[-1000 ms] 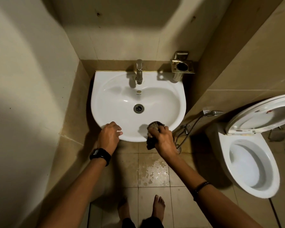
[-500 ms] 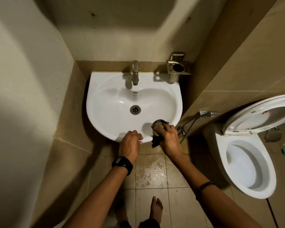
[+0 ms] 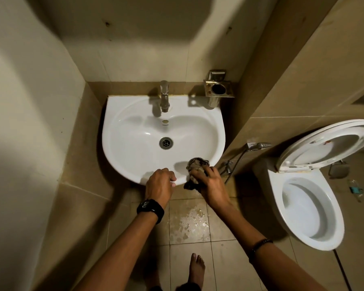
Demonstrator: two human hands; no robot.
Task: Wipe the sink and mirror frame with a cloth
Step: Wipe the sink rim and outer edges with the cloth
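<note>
A white wall-hung sink [image 3: 122, 143] with a chrome tap [image 3: 164, 97] and a metal drain [image 3: 166, 143] fills the middle of the view. My right hand [image 3: 211, 185] grips a dark crumpled cloth [image 3: 197, 168] and holds it against the sink's front right rim. Just left of it, my left hand [image 3: 159, 186], with a black watch on the wrist, rests on the front rim with its fingers curled over the edge. No mirror frame is in view.
A metal cup holder [image 3: 219, 89] is fixed to the wall right of the tap. An open toilet [image 3: 309, 202] stands at the right, with a spray hose [image 3: 256, 146] between it and the sink. The floor tiles [image 3: 189, 225] below the sink are wet.
My left hand slid right along the sink's front rim toward my right hand. My right hand moved the cloth a little right along the rim.
</note>
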